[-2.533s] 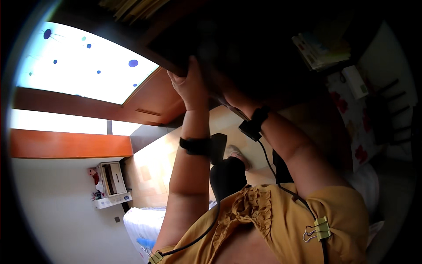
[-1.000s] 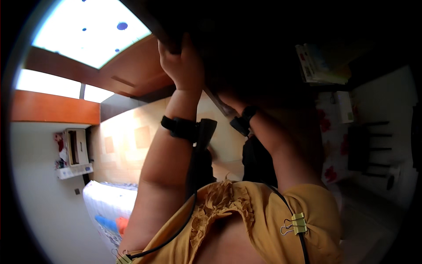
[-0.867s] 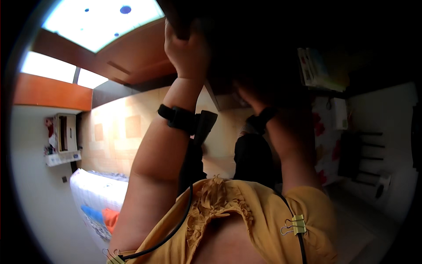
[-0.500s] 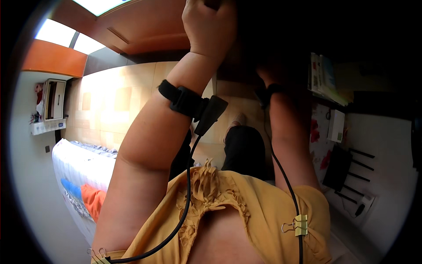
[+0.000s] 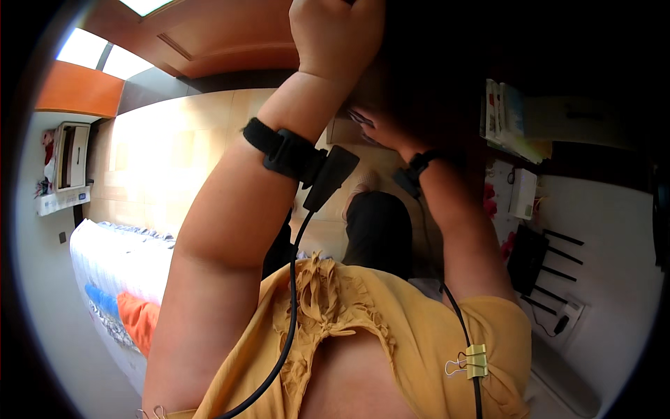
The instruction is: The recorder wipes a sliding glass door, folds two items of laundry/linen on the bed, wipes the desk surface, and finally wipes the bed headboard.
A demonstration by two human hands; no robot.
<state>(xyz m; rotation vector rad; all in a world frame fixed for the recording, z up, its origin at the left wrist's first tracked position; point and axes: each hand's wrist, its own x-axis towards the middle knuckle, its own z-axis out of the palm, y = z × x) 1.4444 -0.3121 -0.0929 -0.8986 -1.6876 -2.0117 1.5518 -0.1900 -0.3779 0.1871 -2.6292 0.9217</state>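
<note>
My left hand [image 5: 335,35] is raised at the top edge of the view, beside a reddish-brown wooden door panel [image 5: 244,49]. Its fingers are curled closed, and whatever they may grip is hidden in the dark beyond the knuckles. Lower and further right, my right hand [image 5: 382,131] reaches left out of the shadow, its fingers stretched out and partly apart. No held thing shows in it. Each forearm wears a black strap [image 5: 279,150] with a black cabled device [image 5: 333,178].
Dark, unlit space fills the upper right. Books or folders [image 5: 504,115] stand at its edge, above a black router [image 5: 528,262] with several antennas. A bed [image 5: 122,258] lies at left, below a small white cabinet [image 5: 72,157]. Pale tiles [image 5: 167,150] cover the floor.
My right hand has come out of the shadow toward the left, and its fingers now show. My left hand stays raised and closed. The view has shifted slightly.
</note>
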